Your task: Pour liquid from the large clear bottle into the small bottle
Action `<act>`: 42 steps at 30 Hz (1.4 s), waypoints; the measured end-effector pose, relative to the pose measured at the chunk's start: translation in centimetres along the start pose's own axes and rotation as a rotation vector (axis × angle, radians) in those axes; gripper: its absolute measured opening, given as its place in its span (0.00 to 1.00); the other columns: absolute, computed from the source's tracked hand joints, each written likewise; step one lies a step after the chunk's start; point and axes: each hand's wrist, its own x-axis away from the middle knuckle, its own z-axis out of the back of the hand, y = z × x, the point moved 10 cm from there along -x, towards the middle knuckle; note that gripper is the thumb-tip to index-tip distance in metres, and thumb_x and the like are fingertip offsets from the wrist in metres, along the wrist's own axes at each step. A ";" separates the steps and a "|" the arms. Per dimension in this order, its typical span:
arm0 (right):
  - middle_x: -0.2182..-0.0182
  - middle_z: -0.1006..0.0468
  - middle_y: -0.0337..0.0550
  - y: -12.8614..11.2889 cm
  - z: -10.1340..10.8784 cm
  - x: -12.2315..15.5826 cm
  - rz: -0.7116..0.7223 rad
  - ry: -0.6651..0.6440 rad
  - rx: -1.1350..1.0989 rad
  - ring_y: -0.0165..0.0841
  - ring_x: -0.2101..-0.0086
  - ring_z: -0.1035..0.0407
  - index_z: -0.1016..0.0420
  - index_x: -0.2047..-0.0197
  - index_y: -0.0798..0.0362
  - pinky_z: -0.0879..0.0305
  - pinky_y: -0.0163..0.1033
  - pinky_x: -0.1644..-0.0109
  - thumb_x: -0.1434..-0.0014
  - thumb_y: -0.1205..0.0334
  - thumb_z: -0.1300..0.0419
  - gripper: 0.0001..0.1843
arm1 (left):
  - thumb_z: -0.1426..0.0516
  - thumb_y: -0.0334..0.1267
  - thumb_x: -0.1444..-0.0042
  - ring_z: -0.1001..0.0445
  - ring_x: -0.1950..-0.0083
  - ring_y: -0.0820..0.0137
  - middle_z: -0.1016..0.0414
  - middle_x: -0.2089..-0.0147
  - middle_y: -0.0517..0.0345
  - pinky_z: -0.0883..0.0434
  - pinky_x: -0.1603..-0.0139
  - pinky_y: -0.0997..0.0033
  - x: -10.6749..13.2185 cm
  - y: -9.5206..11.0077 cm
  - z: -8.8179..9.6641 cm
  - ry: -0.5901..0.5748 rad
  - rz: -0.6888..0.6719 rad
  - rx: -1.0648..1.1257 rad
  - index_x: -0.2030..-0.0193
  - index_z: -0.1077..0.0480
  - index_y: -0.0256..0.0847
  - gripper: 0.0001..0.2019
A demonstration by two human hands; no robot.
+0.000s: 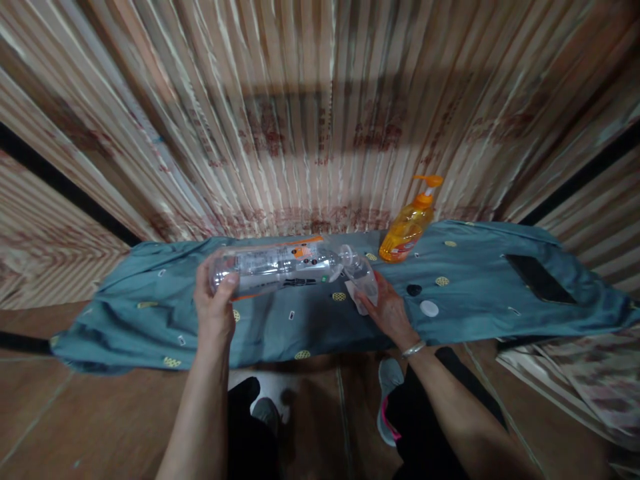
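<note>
Bottle [280, 267] held sideways above the cloth, its neck by a clear plastic piece

We have our left hand [217, 293] wrapped around the base end of the transparent bottle, thumb across the near side, fingers mostly hidden behind it. It lies almost level over the middle of the teal cloth [270, 340], neck pointing to our right, with black print and orange markings on its label.

Our right hand [390, 310] grips the clear plastic piece [367, 277], pinched between thumb and fingers (it may be a small cup or a funnel; we cannot tell). The bottle's neck end meets the upper left of that piece in our view, though whether they actually touch we cannot make out. A silvery bracelet [413, 349] circles our right wrist.

Beyond the right hand, near the back edge of the cloth, we see a pump bottle [407, 227] of orange-yellow liquid, its orange pump on top. Just beside the right hand are a small dark object [414, 290] and a round white disc [429, 309]. Farther right, a black phone [539, 279] lies flat, and a pleated, patterned curtain [330, 133] hangs behind everything.
</note>
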 end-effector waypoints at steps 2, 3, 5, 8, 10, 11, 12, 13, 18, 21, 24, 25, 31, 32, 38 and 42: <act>0.37 0.13 0.71 0.0 0.0 0.2 0.012 0.014 0.003 0.60 0.39 0.15 0.29 0.23 0.57 0.14 0.67 0.36 0.19 0.29 0.49 0.43 | 0.23 0.61 0.55 0.17 0.46 0.53 0.13 0.50 0.52 0.22 0.40 0.53 0.2 0.0 0.0 0.000 0.003 -0.014 0.46 0.16 0.46 0.33; 0.37 0.13 0.71 0.1 -0.1 0.2 0.013 0.011 0.006 0.60 0.39 0.15 0.30 0.22 0.57 0.14 0.67 0.37 0.19 0.29 0.49 0.43 | 0.24 0.61 0.54 0.16 0.45 0.52 0.13 0.49 0.52 0.22 0.40 0.53 0.2 0.1 -0.1 -0.012 -0.008 -0.030 0.45 0.17 0.47 0.33; 0.38 0.13 0.72 0.2 -0.2 0.3 0.012 0.007 0.010 0.61 0.40 0.15 0.30 0.22 0.58 0.14 0.67 0.38 0.19 0.29 0.49 0.43 | 0.24 0.62 0.54 0.16 0.45 0.52 0.12 0.48 0.52 0.21 0.39 0.53 0.2 -0.1 0.0 -0.018 -0.008 -0.051 0.45 0.16 0.47 0.33; 0.39 0.12 0.72 0.2 -0.1 0.2 0.008 0.004 0.015 0.61 0.41 0.14 0.30 0.22 0.59 0.14 0.68 0.39 0.19 0.29 0.50 0.44 | 0.25 0.61 0.53 0.15 0.44 0.50 0.12 0.48 0.51 0.21 0.37 0.50 0.2 -0.3 0.1 -0.029 -0.012 -0.068 0.43 0.17 0.47 0.33; 0.39 0.12 0.71 0.1 0.0 0.1 0.008 -0.001 0.019 0.60 0.42 0.14 0.30 0.22 0.58 0.14 0.67 0.39 0.19 0.29 0.50 0.43 | 0.25 0.61 0.52 0.15 0.43 0.49 0.13 0.48 0.51 0.21 0.35 0.49 0.2 -0.3 0.0 -0.036 -0.029 -0.075 0.43 0.17 0.47 0.33; 0.39 0.12 0.70 0.1 0.1 0.1 0.008 -0.004 0.023 0.60 0.42 0.14 0.30 0.22 0.58 0.13 0.67 0.39 0.19 0.29 0.49 0.43 | 0.25 0.61 0.52 0.16 0.43 0.50 0.13 0.47 0.51 0.21 0.35 0.49 0.2 -0.2 0.0 -0.035 -0.036 -0.075 0.43 0.18 0.48 0.32; 0.40 0.12 0.70 0.0 0.1 0.0 0.009 -0.006 0.027 0.60 0.42 0.14 0.29 0.23 0.58 0.13 0.67 0.40 0.19 0.29 0.49 0.43 | 0.25 0.61 0.51 0.16 0.43 0.50 0.13 0.47 0.51 0.21 0.35 0.49 0.2 -0.2 0.0 -0.035 -0.038 -0.073 0.43 0.18 0.48 0.32; 0.39 0.12 0.70 0.0 0.1 0.0 0.012 -0.009 0.031 0.60 0.42 0.14 0.29 0.23 0.58 0.13 0.67 0.40 0.19 0.30 0.49 0.42 | 0.25 0.61 0.51 0.16 0.44 0.50 0.13 0.47 0.51 0.21 0.36 0.49 0.2 -0.2 -0.1 -0.033 -0.033 -0.068 0.43 0.19 0.48 0.32; 0.37 0.13 0.72 0.2 0.0 0.0 0.009 -0.018 0.035 0.60 0.40 0.15 0.31 0.22 0.59 0.14 0.67 0.37 0.19 0.31 0.48 0.42 | 0.22 0.61 0.56 0.17 0.46 0.51 0.14 0.48 0.49 0.22 0.37 0.49 0.1 -0.3 -0.1 -0.016 0.015 -0.009 0.44 0.18 0.44 0.36; 0.36 0.14 0.71 0.6 -0.3 0.0 -0.001 -0.039 0.026 0.60 0.39 0.15 0.33 0.20 0.58 0.15 0.67 0.36 0.19 0.32 0.45 0.42 | 0.21 0.61 0.56 0.18 0.43 0.48 0.14 0.45 0.47 0.23 0.33 0.47 0.1 0.1 -0.2 -0.020 -0.001 0.004 0.44 0.18 0.41 0.37; 0.36 0.14 0.72 0.8 -0.5 0.0 -0.005 -0.046 0.018 0.61 0.39 0.15 0.33 0.20 0.59 0.15 0.68 0.35 0.20 0.33 0.44 0.42 | 0.21 0.61 0.54 0.19 0.41 0.47 0.15 0.46 0.47 0.24 0.33 0.46 0.0 0.4 -0.4 -0.039 -0.020 0.000 0.43 0.19 0.40 0.37; 0.36 0.14 0.72 0.8 -0.5 0.0 -0.008 -0.044 0.016 0.61 0.38 0.15 0.33 0.21 0.59 0.16 0.68 0.35 0.20 0.33 0.44 0.42 | 0.20 0.62 0.54 0.19 0.41 0.47 0.16 0.46 0.48 0.24 0.33 0.46 0.0 0.4 -0.5 -0.044 -0.022 0.009 0.44 0.19 0.40 0.37; 0.36 0.14 0.72 0.6 -0.4 -0.2 -0.017 -0.068 -0.001 0.60 0.38 0.16 0.31 0.21 0.60 0.17 0.68 0.32 0.20 0.35 0.42 0.40 | 0.21 0.60 0.55 0.20 0.43 0.51 0.16 0.47 0.52 0.25 0.33 0.48 -0.1 0.2 -0.5 -0.045 -0.030 0.028 0.49 0.19 0.43 0.33; 0.36 0.14 0.72 0.6 -0.4 -0.2 -0.016 -0.070 -0.002 0.60 0.38 0.16 0.31 0.21 0.60 0.17 0.67 0.32 0.20 0.36 0.42 0.40 | 0.21 0.61 0.55 0.20 0.43 0.51 0.16 0.47 0.52 0.25 0.33 0.48 -0.2 0.1 -0.5 -0.042 -0.029 0.017 0.49 0.19 0.43 0.32; 0.36 0.13 0.71 0.7 -0.4 -0.1 -0.016 -0.054 0.012 0.58 0.38 0.15 0.31 0.21 0.59 0.16 0.65 0.34 0.20 0.34 0.42 0.42 | 0.22 0.60 0.60 0.17 0.44 0.52 0.15 0.48 0.54 0.24 0.35 0.50 -0.5 0.1 -0.4 -0.024 -0.025 0.012 0.49 0.17 0.47 0.33; 0.37 0.13 0.72 0.9 -0.4 0.0 -0.008 -0.028 0.034 0.58 0.39 0.14 0.31 0.21 0.61 0.14 0.64 0.36 0.19 0.31 0.44 0.44 | 0.22 0.59 0.62 0.18 0.43 0.51 0.15 0.46 0.51 0.25 0.34 0.49 -0.6 -0.1 -0.4 -0.026 -0.010 0.029 0.47 0.18 0.45 0.36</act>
